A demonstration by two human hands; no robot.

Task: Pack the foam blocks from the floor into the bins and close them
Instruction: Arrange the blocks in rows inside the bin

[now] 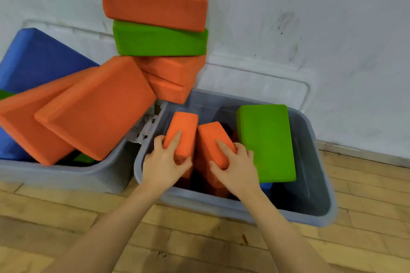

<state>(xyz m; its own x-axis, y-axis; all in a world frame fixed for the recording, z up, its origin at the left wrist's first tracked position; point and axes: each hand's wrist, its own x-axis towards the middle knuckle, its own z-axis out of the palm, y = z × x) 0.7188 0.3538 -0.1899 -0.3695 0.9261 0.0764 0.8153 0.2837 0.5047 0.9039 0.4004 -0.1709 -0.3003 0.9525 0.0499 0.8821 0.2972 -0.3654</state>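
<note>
Nearest, the left hand (165,162) grips one orange block (183,135) with fingers curled over its top, and the right hand (235,162) grips a second orange block (210,139) beside it. Both blocks stand on end inside the right bin (310,217), probably so that more fit in. A green block (265,142) leans beside them. Farther, the left bin (66,175) overflows, and a stack of blocks (159,35) leans against the wall (310,17).
</note>
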